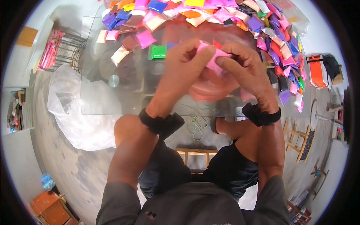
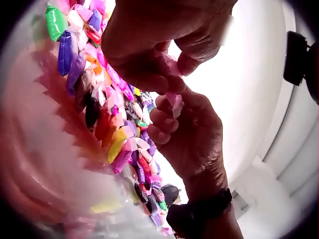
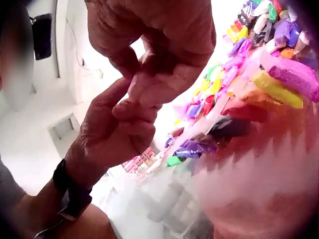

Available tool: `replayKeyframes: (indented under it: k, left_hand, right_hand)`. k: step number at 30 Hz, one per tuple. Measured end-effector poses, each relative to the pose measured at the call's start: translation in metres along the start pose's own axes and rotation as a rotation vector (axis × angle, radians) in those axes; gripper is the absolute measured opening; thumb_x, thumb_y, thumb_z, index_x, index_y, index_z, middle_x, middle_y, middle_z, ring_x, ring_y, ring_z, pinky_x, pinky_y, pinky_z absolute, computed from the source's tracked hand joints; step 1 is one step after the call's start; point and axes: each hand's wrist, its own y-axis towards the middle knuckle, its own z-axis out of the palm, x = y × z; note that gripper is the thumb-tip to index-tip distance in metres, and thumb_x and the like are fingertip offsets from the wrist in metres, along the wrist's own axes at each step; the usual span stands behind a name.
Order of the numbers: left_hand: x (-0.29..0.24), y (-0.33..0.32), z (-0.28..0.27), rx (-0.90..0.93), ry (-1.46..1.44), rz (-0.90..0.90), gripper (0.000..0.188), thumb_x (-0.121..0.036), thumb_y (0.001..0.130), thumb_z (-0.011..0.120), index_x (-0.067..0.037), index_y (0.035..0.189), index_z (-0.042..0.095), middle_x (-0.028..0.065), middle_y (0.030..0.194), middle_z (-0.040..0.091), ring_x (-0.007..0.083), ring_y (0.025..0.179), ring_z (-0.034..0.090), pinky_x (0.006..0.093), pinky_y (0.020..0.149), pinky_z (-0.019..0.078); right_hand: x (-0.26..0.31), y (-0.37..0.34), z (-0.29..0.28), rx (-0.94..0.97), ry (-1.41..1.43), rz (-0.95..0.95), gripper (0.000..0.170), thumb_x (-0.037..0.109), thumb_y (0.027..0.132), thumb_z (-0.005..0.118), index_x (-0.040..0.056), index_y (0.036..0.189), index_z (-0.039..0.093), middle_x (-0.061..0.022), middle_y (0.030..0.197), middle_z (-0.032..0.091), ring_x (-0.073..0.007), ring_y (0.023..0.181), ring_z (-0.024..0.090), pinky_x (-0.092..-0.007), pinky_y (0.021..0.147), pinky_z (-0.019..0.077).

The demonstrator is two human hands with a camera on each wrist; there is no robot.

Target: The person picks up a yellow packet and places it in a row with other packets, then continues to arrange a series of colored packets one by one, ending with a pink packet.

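A small pink plastic packet (image 1: 214, 66) is held up over the glass table between both hands. My left hand (image 1: 183, 63) pinches it from the left, thumb on top. From the right, my right hand (image 1: 245, 65) grips it with thumb and bent fingers. The two sets of fingertips meet closely at the packet (image 2: 174, 103) in the left wrist view. In the right wrist view the fingers largely hide it. Below the hands lies a clear reddish plastic bag (image 1: 210, 92) with a zigzag edge.
Many coloured packets (image 1: 153, 22) are heaped along the far and right sides of the glass table (image 1: 97, 101). A green packet (image 1: 157, 52) lies left of the hands. A large clear plastic bag (image 1: 75, 112) sits on the floor at left. A wooden stool (image 1: 197, 152) stands between the legs.
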Motion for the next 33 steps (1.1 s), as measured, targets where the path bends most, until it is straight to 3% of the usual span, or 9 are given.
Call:
replayKeyframes:
  k: [1, 5, 8, 14, 19, 21, 24, 29, 33]
  left_hand:
    - [0.001, 0.0, -0.001, 0.001, 0.073, -0.018, 0.017, -0.02, 0.103, 0.066, -0.004, 0.105, 0.072, -0.0056, 0.095, 0.068, 0.0024, 0.083, 0.06, 0.0202, 0.07, 0.0487]
    - [-0.004, 0.0, -0.005, -0.104, 0.025, -0.017, 0.02, -0.023, 0.103, 0.068, -0.004, 0.103, 0.073, -0.0029, 0.082, 0.067, 0.0042, 0.066, 0.058, 0.0206, 0.056, 0.0438]
    - [-0.007, -0.002, -0.008, -0.155, 0.06, -0.015, 0.021, -0.025, 0.103, 0.068, -0.005, 0.1, 0.073, -0.0009, 0.076, 0.066, 0.0065, 0.056, 0.054, 0.0217, 0.05, 0.0406]
    - [-0.018, -0.007, -0.008, -0.168, 0.111, -0.071, 0.032, -0.031, 0.107, 0.061, -0.006, 0.09, 0.07, 0.0006, 0.07, 0.063, 0.0077, 0.051, 0.051, 0.0232, 0.043, 0.0364]
    - [-0.013, -0.007, -0.012, -0.115, 0.133, -0.058, 0.033, -0.032, 0.107, 0.06, -0.005, 0.093, 0.073, -0.002, 0.073, 0.065, 0.0048, 0.058, 0.054, 0.0221, 0.051, 0.0396]
    - [-0.01, -0.006, -0.011, -0.144, 0.164, -0.074, 0.034, -0.033, 0.108, 0.059, -0.005, 0.094, 0.072, -0.0024, 0.076, 0.065, 0.0044, 0.062, 0.055, 0.0221, 0.054, 0.0419]
    - [-0.005, -0.004, -0.014, -0.14, 0.148, -0.049, 0.033, -0.032, 0.108, 0.058, -0.003, 0.103, 0.073, -0.0023, 0.09, 0.068, 0.0046, 0.079, 0.059, 0.0236, 0.069, 0.0488]
    - [-0.008, -0.007, -0.01, -0.099, 0.096, -0.053, 0.031, -0.03, 0.108, 0.058, -0.003, 0.107, 0.073, -0.0019, 0.09, 0.069, 0.0046, 0.079, 0.06, 0.023, 0.067, 0.0488]
    - [-0.011, -0.007, -0.004, -0.095, 0.117, -0.019, 0.032, -0.03, 0.107, 0.061, 0.0, 0.103, 0.072, 0.0002, 0.08, 0.067, 0.0056, 0.066, 0.059, 0.0228, 0.057, 0.0465]
  right_hand:
    - [-0.003, -0.002, 0.004, -0.013, -0.003, 0.006, 0.009, 0.011, 0.096, 0.07, 0.0021, 0.096, 0.067, 0.0037, 0.078, 0.056, -0.0035, 0.07, 0.05, -0.0248, 0.059, 0.0401]
    - [0.005, -0.008, 0.037, -0.129, 0.126, 0.05, 0.011, 0.013, 0.099, 0.071, 0.0035, 0.099, 0.066, 0.0045, 0.073, 0.059, -0.0014, 0.061, 0.054, -0.0202, 0.051, 0.0393]
    - [0.014, -0.009, 0.054, -0.184, 0.107, 0.168, 0.023, 0.022, 0.096, 0.068, 0.0013, 0.088, 0.061, -0.0055, 0.071, 0.064, -0.0105, 0.063, 0.059, -0.0298, 0.055, 0.045]
    - [0.026, -0.011, 0.054, -0.109, 0.328, 0.206, 0.025, 0.021, 0.095, 0.07, -0.0003, 0.087, 0.06, -0.0052, 0.069, 0.061, -0.0097, 0.061, 0.056, -0.029, 0.054, 0.0437]
    - [0.017, -0.01, 0.055, -0.136, 0.261, 0.142, 0.027, 0.024, 0.097, 0.068, 0.0002, 0.086, 0.059, -0.0047, 0.068, 0.061, -0.01, 0.06, 0.056, -0.0283, 0.053, 0.0433]
    - [0.024, -0.01, 0.051, -0.14, 0.417, 0.313, 0.028, 0.025, 0.097, 0.067, 0.0008, 0.085, 0.058, -0.0046, 0.071, 0.062, -0.0108, 0.061, 0.056, -0.0284, 0.052, 0.0437]
    - [0.017, -0.009, 0.051, -0.201, 0.478, 0.24, 0.025, 0.023, 0.098, 0.069, 0.0015, 0.089, 0.061, -0.0009, 0.074, 0.062, -0.0064, 0.066, 0.055, -0.0276, 0.053, 0.0439]
    - [0.011, -0.002, 0.048, -0.267, 0.271, 0.133, 0.022, 0.018, 0.101, 0.067, 0.0032, 0.086, 0.063, 0.0039, 0.071, 0.056, -0.0021, 0.066, 0.05, -0.024, 0.053, 0.0389]
    - [0.016, -0.001, 0.053, -0.342, 0.278, 0.103, 0.024, 0.018, 0.101, 0.068, 0.0039, 0.082, 0.061, 0.0037, 0.069, 0.054, -0.0018, 0.063, 0.048, -0.0239, 0.052, 0.0372]
